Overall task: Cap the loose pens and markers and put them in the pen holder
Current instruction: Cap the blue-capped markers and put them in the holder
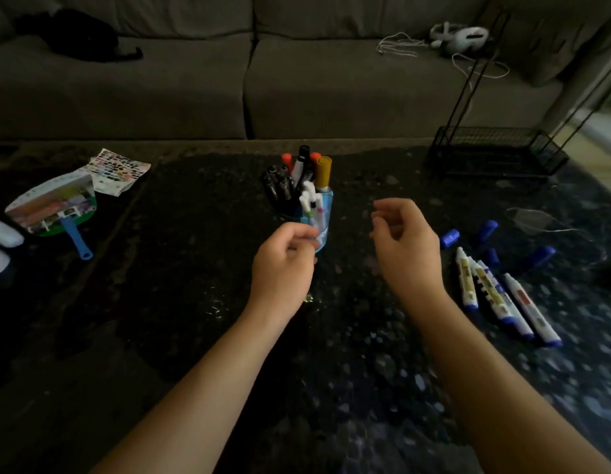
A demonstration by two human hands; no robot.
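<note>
A dark speckled table (pixel 331 388) spreads under my left hand (pixel 283 265) and right hand (pixel 406 248). Beyond both runs a dim grey sofa (pixel 194 90). A black wire rack (pixel 495 155) stands past my right hand, with pale daylight at the far edge.

Light blue pen holder (pixel 322 213), white-and-blue markers (pixel 502 295), blue caps (pixel 449 238), black speckled table (pixel 194 268)

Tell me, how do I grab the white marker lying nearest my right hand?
Pinch the nearest white marker around the middle of its barrel, coming down from above with your right hand. It lies flat, and another marker sits close along its right side, so the top is freest. Its tip looks uncapped, so keep fingers off it.
</note>
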